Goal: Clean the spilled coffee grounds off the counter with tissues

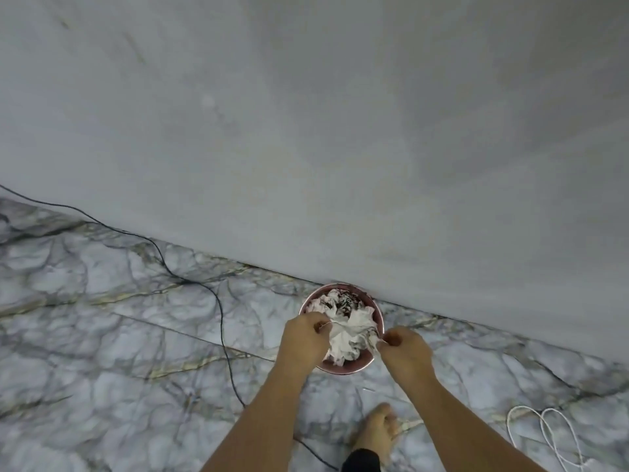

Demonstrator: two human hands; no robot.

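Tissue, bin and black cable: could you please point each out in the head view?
tissue (347,335), head view, middle of the crumpled white sheet.
bin (343,369), head view, nearest part of the pink rim.
black cable (223,335), head view, stretch lying left of the bin.

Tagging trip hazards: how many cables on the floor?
2. A black cable trails from the left edge across the floor to bottom centre; a white cable lies looped at bottom right. Others may be hidden.
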